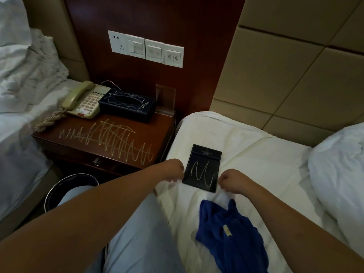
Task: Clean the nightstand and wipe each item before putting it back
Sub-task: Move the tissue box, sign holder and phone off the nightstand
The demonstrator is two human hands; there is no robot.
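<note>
We see a dark notepad holder point(202, 168), scrawled with a pale zigzag, lying flat on the white sheet of the bed point(246, 154), and we take it as our landmark. The left hand point(173, 170) sits at the holder's left edge with fingers curled under; the right hand point(232, 179) sits at its lower right corner, also curled. Both appear to touch or pinch the holder, but we cannot tell whether either truly grips it. Just below the holder, nearer us, a blue cloth point(230, 235) lies crumpled on the sheet, apart from both hands. To the holder's left stands the table point(153, 131), its dark wood top covered with pale scribbled lines point(110, 140). At the table's back, up and left of the holder, a dark tissue box point(128, 106) bears similar scribbles, and a beige telephone point(84, 99) rests just beside it, farther left. Below the table, lower left of the holder, we see a dark waste bin point(69, 186). A white pillow point(338, 174) lies well to the holder's right.
</note>
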